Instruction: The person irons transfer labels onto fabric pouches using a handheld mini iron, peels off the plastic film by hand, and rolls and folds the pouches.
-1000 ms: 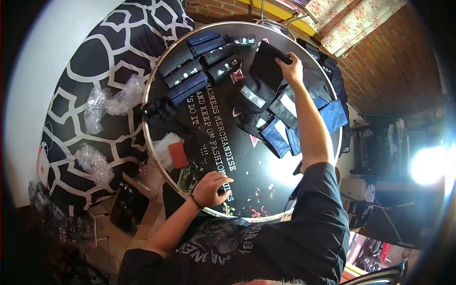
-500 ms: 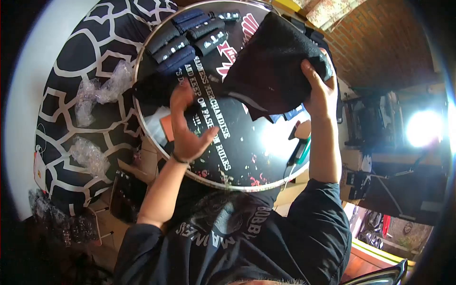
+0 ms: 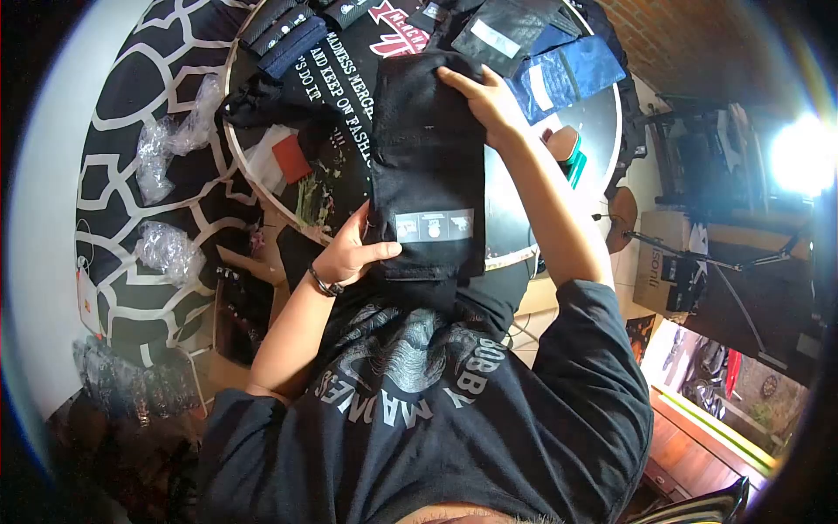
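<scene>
A long folded black cloth (image 3: 428,166) with a pale printed label (image 3: 434,225) near its lower end hangs over the front part of the round table. My left hand (image 3: 349,253) grips its lower left edge, thumb on top beside the label. At the upper right corner my right hand (image 3: 489,100) holds the same cloth, thumb and fingers across it. The fingers beneath the cloth are hidden. Behind it lie a dark folded piece with a white label (image 3: 496,39) and blue folded cloths (image 3: 576,77).
Rolled dark cloths (image 3: 281,35) are at the table's upper left. A red-brown card (image 3: 291,158) and clear plastic (image 3: 264,157) lie near the left rim (image 3: 262,194). A green-edged object (image 3: 574,164) sits right. Crumpled plastic wrap (image 3: 170,253) rests on the patterned cover (image 3: 113,218).
The black cloth has come from the table's far side toward my body and now hangs lengthwise. My left hand, empty before, has taken its lower edge. The view has shifted.
</scene>
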Motion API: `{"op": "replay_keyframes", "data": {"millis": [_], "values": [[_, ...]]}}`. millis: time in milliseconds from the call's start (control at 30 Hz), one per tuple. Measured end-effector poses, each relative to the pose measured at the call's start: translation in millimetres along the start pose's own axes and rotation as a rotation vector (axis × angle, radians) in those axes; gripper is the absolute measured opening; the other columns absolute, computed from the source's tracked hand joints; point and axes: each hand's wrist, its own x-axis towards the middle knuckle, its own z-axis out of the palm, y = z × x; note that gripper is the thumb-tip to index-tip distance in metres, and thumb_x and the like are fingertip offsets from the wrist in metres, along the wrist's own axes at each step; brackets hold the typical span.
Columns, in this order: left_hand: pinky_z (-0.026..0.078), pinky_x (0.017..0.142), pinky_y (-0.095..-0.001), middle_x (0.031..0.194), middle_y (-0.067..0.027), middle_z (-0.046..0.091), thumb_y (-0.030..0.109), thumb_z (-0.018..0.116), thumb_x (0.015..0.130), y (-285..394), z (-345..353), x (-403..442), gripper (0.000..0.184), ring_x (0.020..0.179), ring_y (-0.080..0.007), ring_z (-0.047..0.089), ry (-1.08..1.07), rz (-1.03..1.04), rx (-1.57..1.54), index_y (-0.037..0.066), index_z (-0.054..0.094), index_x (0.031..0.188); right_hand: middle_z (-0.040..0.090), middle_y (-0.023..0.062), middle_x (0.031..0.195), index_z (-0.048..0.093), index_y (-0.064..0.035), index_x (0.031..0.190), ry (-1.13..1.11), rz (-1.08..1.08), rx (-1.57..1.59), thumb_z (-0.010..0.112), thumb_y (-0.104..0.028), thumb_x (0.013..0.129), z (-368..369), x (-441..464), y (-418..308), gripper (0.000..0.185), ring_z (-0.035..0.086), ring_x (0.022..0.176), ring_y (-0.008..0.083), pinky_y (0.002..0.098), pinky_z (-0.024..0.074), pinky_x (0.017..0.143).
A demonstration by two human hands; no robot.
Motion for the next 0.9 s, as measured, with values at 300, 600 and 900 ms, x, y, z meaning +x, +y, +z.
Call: {"op": "replay_keyframes", "data": {"millis": [300,600,900], "values": [[0.045,0.111,-0.0363,0.145,-0.0121,0.056,0.0,0.063,0.097,-28,-38,4,0.071,0.131,-0.0216,0.055,0.293,-0.026,0.006,0.004,0.03,0.16,0.072,0.0193,0.11,0.059,-0.0004,0.13,0.223,-0.577,-1.09,0.079,-0.02,0.086,3,46,60,0.053,0.07,0.103,0.036,0.042,0.0552,0.091],[0.055,0.065,-0.0331,0.1,-0.0073,0.064,0.018,0.081,0.086,-16,-10,-16,0.037,0.076,-0.0176,0.062,0.599,0.186,1.323,0.007,0.065,0.118,0.068,0.0104,0.085,0.071,-0.0048,0.098,-0.159,-0.494,-0.745,0.08,-0.009,0.082,1,-125,136,0.019,0.069,0.078,0.0276,0.0359,0.0549,0.072],[0.049,0.06,-0.0363,0.075,-0.0038,0.064,0.026,0.081,0.085,-22,-14,22,0.021,0.066,-0.0217,0.064,0.675,0.081,1.338,0.009,0.071,0.093,0.071,0.0096,0.089,0.068,-0.0082,0.103,-0.066,-0.424,-0.94,0.075,-0.009,0.081,21,-120,137,0.023,0.071,0.09,0.0311,0.0403,0.0566,0.079]]}}
